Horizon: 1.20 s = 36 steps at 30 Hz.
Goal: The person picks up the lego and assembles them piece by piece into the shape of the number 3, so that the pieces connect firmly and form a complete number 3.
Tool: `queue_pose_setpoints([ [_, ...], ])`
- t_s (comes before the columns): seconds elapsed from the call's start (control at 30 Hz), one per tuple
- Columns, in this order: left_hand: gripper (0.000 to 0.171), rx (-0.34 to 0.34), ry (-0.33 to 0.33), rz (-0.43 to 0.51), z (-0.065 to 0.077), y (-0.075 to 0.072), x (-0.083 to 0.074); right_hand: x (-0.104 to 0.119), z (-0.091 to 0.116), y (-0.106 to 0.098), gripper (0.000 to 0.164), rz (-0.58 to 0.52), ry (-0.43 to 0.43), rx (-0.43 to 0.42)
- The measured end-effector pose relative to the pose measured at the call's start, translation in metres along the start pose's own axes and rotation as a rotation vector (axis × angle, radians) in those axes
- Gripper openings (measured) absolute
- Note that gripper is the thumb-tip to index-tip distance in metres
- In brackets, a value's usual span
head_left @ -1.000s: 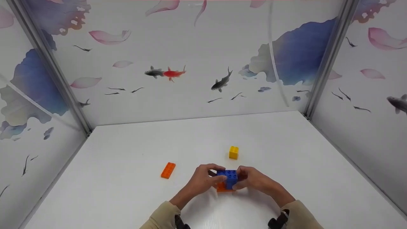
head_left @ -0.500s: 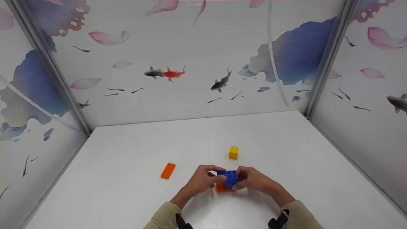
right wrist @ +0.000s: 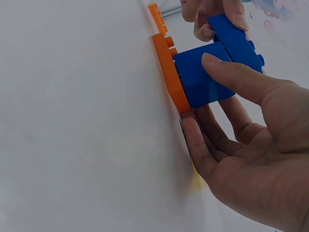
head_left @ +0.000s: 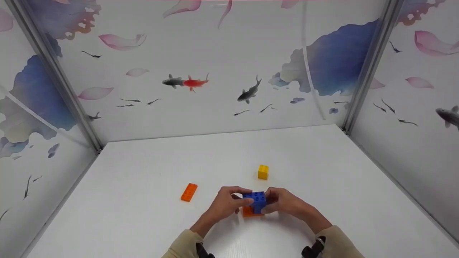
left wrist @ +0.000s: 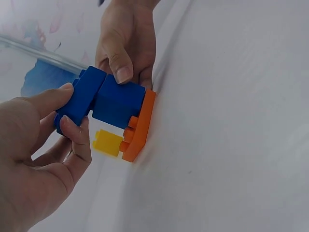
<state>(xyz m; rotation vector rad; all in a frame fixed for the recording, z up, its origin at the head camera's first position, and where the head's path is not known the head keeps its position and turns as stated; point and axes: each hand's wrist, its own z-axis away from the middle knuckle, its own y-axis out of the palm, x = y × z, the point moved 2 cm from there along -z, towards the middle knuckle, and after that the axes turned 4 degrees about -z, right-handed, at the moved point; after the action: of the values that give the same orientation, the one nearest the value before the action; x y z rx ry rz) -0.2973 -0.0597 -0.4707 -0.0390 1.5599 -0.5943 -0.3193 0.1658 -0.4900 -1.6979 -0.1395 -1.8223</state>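
A larger blue block (left wrist: 118, 101) stands on one end of an orange studded plate (left wrist: 140, 126), whose other studs are bare. On top of the block lies a flatter blue brick (left wrist: 83, 99), overhanging toward the left; a thin dark line shows between the two. My left hand (head_left: 225, 203) pinches the flatter brick between thumb and fingers. From the other side my right hand (head_left: 287, 201) grips the larger block, its thumb on the block's side and a finger against the plate's end in the right wrist view. Whether the two blue pieces are fully joined cannot be told.
Beyond the hands a yellow block (head_left: 263, 172) stands on the white table (head_left: 150, 222). A second orange plate (head_left: 189, 192) lies to the left. Patterned panels (head_left: 215, 107) wall in the table at the back and both sides.
The hands and the stacked bricks between them have shifted very slightly to the left. Both grips look the same, and the yellow block and loose orange plate stay in place.
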Motion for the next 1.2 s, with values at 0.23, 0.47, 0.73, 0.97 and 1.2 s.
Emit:
queue_pose_setpoints([
  [0.23,0.031,0.004,-0.001,-0.047,-0.003,0.0,0.0,0.002,0.0,0.0,0.032,0.006,0.013,-0.008],
  [0.47,0.032,0.013,0.033,-0.012,-0.004,-0.001,0.006,0.002,0.0,-0.001,0.032,0.008,-0.019,0.001],
  [0.73,0.035,0.001,0.022,0.002,-0.003,0.001,0.01,0.001,-0.001,0.0,0.034,0.003,-0.02,0.011],
  [0.97,0.035,0.013,0.008,0.02,-0.001,0.003,0.008,0.002,0.0,0.0,0.034,0.013,-0.008,0.001],
  [1.2,0.036,0.03,0.015,0.036,0.0,0.002,0.004,0.003,0.0,0.001,0.034,0.016,0.004,-0.001],
])
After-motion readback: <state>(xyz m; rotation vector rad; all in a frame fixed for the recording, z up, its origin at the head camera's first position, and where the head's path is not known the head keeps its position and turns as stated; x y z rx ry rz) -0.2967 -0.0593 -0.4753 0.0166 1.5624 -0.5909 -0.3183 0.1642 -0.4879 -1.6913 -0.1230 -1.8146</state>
